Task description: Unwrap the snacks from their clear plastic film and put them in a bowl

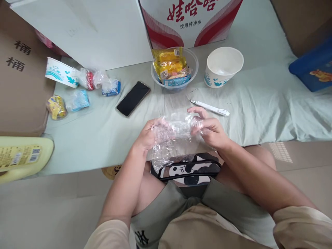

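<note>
Both of my hands grip a crumpled sheet of clear plastic wrap (172, 138) just above the near edge of the pale green cloth. My left hand (148, 133) pinches its left side with fingers closed. My right hand (210, 128) holds the right end, thumb and fingers curled round it. The wrap hangs down toward a panda-print pouch (189, 169) between my knees. Beyond my hands lie a white pen-like tool (210, 108) and a black phone (133, 98).
A clear bowl (193, 60) holds yellow and blue snack packets. A white paper cup (223, 65) stands to its right, another lies tipped at far left (61, 72) beside loose wrapped sweets (85, 86). Cardboard boxes, a red-and-white carton (189, 20) and a blue bin (312, 65) surround the cloth.
</note>
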Tool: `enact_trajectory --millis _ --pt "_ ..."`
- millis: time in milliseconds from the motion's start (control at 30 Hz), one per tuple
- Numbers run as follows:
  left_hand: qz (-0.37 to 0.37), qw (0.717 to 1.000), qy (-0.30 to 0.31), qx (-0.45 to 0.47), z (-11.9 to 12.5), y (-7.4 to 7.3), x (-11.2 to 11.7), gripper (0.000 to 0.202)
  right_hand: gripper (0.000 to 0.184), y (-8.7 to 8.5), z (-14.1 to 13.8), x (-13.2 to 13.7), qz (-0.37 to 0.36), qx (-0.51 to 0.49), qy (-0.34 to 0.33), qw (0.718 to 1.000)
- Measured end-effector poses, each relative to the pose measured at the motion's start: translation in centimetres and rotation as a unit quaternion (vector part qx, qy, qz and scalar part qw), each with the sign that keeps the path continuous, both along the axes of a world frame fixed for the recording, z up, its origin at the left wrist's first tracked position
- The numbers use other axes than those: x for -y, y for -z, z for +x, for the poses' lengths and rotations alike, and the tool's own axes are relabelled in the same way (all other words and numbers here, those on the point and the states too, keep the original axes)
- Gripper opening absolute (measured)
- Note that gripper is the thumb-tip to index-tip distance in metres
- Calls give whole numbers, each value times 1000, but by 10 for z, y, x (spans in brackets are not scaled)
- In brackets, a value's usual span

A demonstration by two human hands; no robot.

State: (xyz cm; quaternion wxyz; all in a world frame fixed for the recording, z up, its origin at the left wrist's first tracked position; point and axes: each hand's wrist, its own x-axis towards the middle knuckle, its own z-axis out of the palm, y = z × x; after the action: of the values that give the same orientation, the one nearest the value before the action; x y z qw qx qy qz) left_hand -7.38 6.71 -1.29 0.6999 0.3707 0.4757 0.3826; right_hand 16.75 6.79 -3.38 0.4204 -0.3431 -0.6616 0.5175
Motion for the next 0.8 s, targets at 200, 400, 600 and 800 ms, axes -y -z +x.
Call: enact_trajectory --millis 200,400,600,800 --pt "15 997 -76 -10 5 6 -11 13 64 -2 -6 -6 -123 -18 67 990" --pt "18 998 -20 63 -2 4 -11 25 18 -4 -12 -7 -183 -29 100 978" --pt "8 999 35 14 -9 5 -11 21 22 -1 -12 -11 -248 -98 150 952" --pt "46 998 -34 -39 -7 6 -17 15 56 8 -8 -14 -278 -125 121 945"
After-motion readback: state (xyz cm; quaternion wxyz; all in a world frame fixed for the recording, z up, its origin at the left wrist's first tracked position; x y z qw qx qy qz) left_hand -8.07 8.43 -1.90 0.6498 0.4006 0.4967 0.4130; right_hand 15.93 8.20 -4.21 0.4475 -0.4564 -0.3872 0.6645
